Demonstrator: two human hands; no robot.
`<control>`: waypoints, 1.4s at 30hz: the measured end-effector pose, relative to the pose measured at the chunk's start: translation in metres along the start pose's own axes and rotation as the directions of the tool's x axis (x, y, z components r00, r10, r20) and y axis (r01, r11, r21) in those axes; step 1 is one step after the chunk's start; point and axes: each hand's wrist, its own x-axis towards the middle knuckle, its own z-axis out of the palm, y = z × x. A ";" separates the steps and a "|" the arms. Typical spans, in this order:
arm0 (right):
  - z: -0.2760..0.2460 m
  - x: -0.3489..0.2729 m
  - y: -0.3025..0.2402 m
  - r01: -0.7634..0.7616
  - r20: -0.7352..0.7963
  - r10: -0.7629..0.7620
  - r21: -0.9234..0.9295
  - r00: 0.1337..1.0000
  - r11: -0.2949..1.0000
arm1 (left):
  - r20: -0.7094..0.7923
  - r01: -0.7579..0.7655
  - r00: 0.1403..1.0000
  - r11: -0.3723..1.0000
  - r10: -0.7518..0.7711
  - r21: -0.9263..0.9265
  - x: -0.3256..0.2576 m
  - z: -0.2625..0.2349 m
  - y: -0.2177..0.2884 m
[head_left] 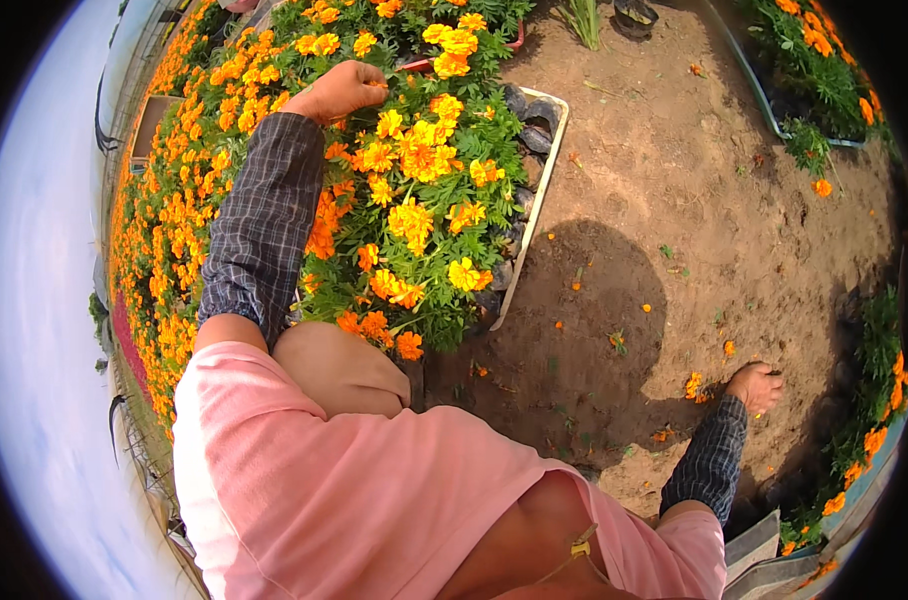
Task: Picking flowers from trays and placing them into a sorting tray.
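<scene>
Orange and yellow marigolds (411, 222) with green leaves fill a pale-rimmed tray (534, 212) in front of me. My left hand (339, 92) reaches over the far left part of these plants, its fingers closed in a pinch. A bit of orange petal shows at the fingertips, so a marigold flower seems to be held there; most of it is hidden. Out to the right, my right hand (756, 388) hangs low over the soil with its fingers somewhat apart and nothing in them. Near it lies a loose marigold flower head (693, 385).
Dark plastic plant bags (537, 139) line the tray's right side. Bare brown soil (664, 150) with scattered petals forms the path. More marigolds stand in a tray (819, 90) at the far right, along the right edge (879, 400), and in a wide bed (184, 220) on the left.
</scene>
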 end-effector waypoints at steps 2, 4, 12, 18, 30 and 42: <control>0.000 0.000 0.000 0.004 0.008 -0.005 0.011 1.000 1.000 | 0.039 -0.078 0.995 0.980 0.087 -0.183 0.000 -0.007 -0.007; 0.002 0.001 0.000 0.006 0.007 -0.006 -0.002 1.000 1.000 | 0.023 -0.113 0.992 0.941 0.127 -0.319 0.004 -0.007 -0.021; -0.013 -0.004 -0.004 0.022 0.030 -0.023 0.042 0.999 0.999 | 0.150 0.030 0.984 0.909 -0.101 0.416 0.000 0.010 -0.014; -0.002 0.000 -0.004 -0.001 0.001 0.001 -0.001 1.000 1.000 | -0.064 0.004 0.998 0.962 0.014 0.273 0.007 0.016 -0.028; -0.008 -0.002 -0.002 0.012 0.030 -0.013 0.060 0.999 0.998 | -0.384 -0.456 0.877 0.246 0.288 -0.855 -0.040 0.003 0.127; -0.009 -0.005 -0.002 0.000 0.079 -0.007 0.087 0.997 0.996 | 0.004 -0.527 0.750 0.594 0.662 0.608 0.012 0.067 0.091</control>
